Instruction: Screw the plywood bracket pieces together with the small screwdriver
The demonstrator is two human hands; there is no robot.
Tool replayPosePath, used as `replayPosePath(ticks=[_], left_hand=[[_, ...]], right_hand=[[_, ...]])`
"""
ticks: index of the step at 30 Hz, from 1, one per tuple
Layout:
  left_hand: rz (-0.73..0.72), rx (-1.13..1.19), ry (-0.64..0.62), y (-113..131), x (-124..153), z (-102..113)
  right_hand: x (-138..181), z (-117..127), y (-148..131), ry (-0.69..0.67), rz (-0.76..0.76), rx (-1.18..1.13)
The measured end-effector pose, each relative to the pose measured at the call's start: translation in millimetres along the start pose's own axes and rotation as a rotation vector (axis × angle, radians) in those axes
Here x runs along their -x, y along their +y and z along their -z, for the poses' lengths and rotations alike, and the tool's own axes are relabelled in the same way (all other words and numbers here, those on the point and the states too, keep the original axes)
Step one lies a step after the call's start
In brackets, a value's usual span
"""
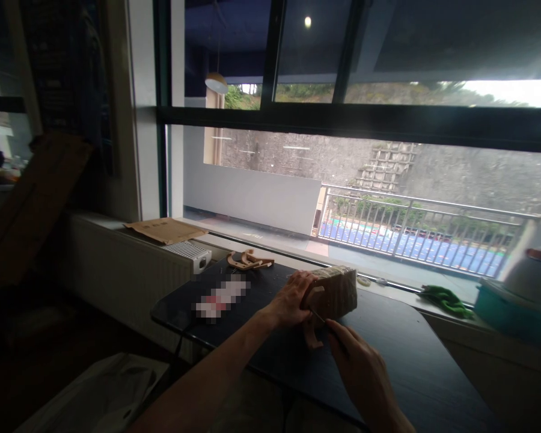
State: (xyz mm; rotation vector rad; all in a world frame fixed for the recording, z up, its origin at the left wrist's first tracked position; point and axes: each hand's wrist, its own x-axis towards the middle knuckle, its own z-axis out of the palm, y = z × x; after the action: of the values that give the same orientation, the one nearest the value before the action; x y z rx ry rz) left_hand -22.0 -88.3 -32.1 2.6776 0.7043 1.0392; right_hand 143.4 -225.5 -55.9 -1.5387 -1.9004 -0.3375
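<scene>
A brown block-shaped object (pixel 345 291), its top paler and striped, stands on the dark table (pixel 388 343). My left hand (pixel 293 297) presses against its near left side, fingers closed around a light-brown curved piece (pixel 313 337) that looks wooden. The lower end of that piece sticks out below my fingers. In my right hand (pixel 360 361) is a thin tool (pixel 318 316) with a dark handle; its slim shaft points up and left to the curved piece beside my left fingers. The tool's exact kind and its tip are hard to make out.
Several curved wooden pieces (pixel 250 261) lie at the table's back left, near a blurred-out item (pixel 220 297). A brown envelope (pixel 166 230) rests on the sill by a white vent (pixel 189 255). Green cloth (pixel 446 300) and a teal container (pixel 500 313) are at right.
</scene>
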Motion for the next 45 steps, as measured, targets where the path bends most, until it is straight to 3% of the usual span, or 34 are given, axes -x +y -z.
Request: replayPosePath(ticks=[10,17,21,29,38,45], left_hand=[[0.012,0.032,0.01,3.0,-1.6,4.7],[0.015,0.056,0.009,5.0,-1.8,5.9],[0.02,0.046,0.002,5.1,-1.8,5.9],[0.007,0.031,0.006,3.2,-1.4,3.0],[0.027,0.039,-0.004,7.0,-1.6,4.9],[0.016,0.042,0.017,3.7,-1.0,5.6]], right_hand=[[-3.4,14.0,-5.3,-0.013,0.042,0.035],[-3.7,7.4,-3.1,-0.034,-0.09,-0.108],[-4.5,8.7,-8.0,-0.067,-0.155,-0.066],[-4.9,14.8,-7.0,-0.034,0.044,0.06],[-6.1,5.1,-4.4,-0.048,-0.075,-0.114],[-5.8,13.0,-6.9,-0.066,0.013,0.064]])
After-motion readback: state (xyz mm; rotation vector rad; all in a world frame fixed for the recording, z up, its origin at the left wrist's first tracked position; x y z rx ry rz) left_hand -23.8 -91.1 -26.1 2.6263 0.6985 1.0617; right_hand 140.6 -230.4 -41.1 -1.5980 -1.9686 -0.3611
